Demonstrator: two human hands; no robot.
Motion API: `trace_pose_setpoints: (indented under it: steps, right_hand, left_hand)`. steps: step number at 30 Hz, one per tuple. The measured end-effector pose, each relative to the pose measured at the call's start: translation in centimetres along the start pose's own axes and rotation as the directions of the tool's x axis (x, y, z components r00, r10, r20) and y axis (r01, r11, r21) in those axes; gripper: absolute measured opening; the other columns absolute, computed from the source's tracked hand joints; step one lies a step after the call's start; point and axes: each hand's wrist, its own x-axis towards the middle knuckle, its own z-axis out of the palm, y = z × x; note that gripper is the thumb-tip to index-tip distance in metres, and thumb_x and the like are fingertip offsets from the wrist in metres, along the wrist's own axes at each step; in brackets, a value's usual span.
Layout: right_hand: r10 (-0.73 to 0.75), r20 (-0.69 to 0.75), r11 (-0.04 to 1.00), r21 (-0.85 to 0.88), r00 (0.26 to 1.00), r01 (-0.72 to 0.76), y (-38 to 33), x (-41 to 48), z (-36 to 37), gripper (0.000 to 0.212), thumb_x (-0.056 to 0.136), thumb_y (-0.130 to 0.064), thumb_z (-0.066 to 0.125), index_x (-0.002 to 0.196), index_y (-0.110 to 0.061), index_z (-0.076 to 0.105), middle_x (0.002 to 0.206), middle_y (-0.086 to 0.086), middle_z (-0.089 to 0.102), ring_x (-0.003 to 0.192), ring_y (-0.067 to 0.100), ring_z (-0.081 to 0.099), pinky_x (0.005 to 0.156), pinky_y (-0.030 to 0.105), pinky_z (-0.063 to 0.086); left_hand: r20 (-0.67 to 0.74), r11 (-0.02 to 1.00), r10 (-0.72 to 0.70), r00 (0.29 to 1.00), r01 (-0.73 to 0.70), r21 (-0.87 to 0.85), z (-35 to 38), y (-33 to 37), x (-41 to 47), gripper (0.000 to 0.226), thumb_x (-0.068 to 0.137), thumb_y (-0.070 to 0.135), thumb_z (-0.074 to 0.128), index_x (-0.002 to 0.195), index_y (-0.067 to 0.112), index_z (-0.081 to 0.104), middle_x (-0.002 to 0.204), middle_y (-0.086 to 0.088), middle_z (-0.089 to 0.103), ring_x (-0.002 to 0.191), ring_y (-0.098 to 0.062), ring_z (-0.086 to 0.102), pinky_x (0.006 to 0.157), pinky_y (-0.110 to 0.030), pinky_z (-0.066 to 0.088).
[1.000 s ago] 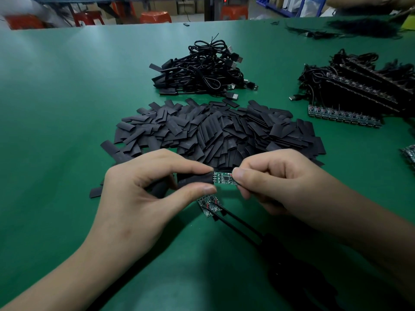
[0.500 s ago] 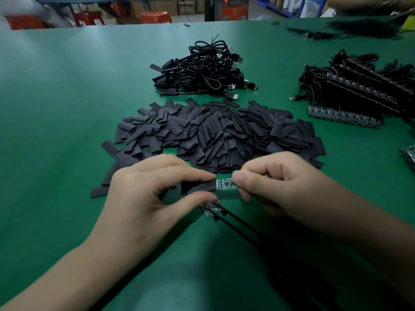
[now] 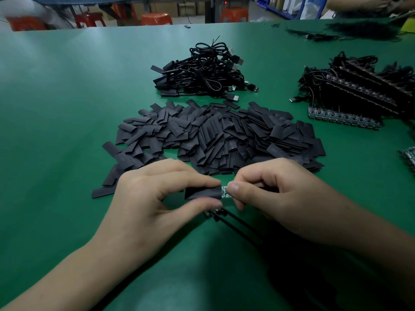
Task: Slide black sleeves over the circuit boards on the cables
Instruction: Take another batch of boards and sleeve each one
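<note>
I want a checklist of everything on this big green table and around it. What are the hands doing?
Surface: green table, flat, glare at far left.
Job's things: black sleeve partly over a small circuit board, whose end shows; loose sleeve pile behind the hands.
Clutter: a second board lies under the hands; stray sleeves at the pile's left edge.
Grips: left hand pinches the sleeve; right hand pinches the board's end.
Cables: USB cable heap far centre; stacked bare boards with cables right; two leads run toward the person.
Surroundings: orange stools, another person's arm.
</note>
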Motion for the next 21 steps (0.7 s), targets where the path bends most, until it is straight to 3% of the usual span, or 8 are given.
trace_pose_setpoints:
  steps: [10, 14, 18, 21]
  right_hand:
    - [-0.042, 0.002, 0.999, 0.014, 0.999, 0.042, 0.1, 0.0, 0.6, 0.034, 0.099, -0.042, 0.055, 0.075, -0.024, 0.071, 0.052, -0.013, 0.045, 0.048, 0.003, 0.038, 0.051, 0.018, 0.031]
    - [-0.041, -0.020, 0.993, 0.112, 0.999, 0.043, 0.4, 0.1, 0.4, 0.029, 0.098, -0.045, 0.056, 0.086, -0.024, 0.072, 0.054, -0.013, 0.043, 0.048, 0.001, 0.036, 0.049, 0.016, 0.028]
    - [-0.010, -0.051, 0.981, 0.193, 0.999, 0.020, 0.9, 0.3, 0.5, 0.015, 0.090, -0.042, 0.059, 0.095, -0.031, 0.067, 0.062, -0.008, 0.049, 0.053, 0.011, 0.041, 0.054, 0.034, 0.035]
    - [-0.021, -0.071, 0.982, 0.185, 0.997, 0.034, 1.0, 0.4, 0.6, 0.013, 0.090, -0.043, 0.060, 0.095, -0.032, 0.066, 0.061, -0.010, 0.053, 0.053, 0.007, 0.044, 0.055, 0.032, 0.037]
  left_hand:
    - [0.006, 0.999, 0.043, 0.999, -0.043, -0.001, 0.3, 0.3, -0.1, 0.020, 0.084, 0.035, 0.080, 0.098, 0.021, 0.082, 0.091, 0.009, 0.073, 0.084, -0.006, 0.068, 0.078, -0.021, 0.052]
    - [-0.016, 1.000, 0.000, 1.000, 0.000, 0.002, 0.1, 0.2, 0.1, 0.023, 0.081, 0.033, 0.081, 0.100, 0.019, 0.082, 0.091, 0.010, 0.072, 0.083, -0.003, 0.067, 0.078, -0.014, 0.046]
    - [-0.043, 1.000, -0.020, 0.999, 0.020, 0.003, -0.1, 0.2, 0.2, 0.022, 0.082, 0.030, 0.080, 0.100, 0.019, 0.081, 0.093, 0.017, 0.072, 0.085, 0.000, 0.066, 0.080, -0.011, 0.045]
    - [-0.052, 1.000, -0.019, 0.998, 0.020, 0.020, -0.1, 0.2, 0.1, 0.022, 0.082, 0.031, 0.080, 0.100, 0.019, 0.081, 0.093, 0.017, 0.073, 0.085, -0.001, 0.067, 0.081, -0.011, 0.045]
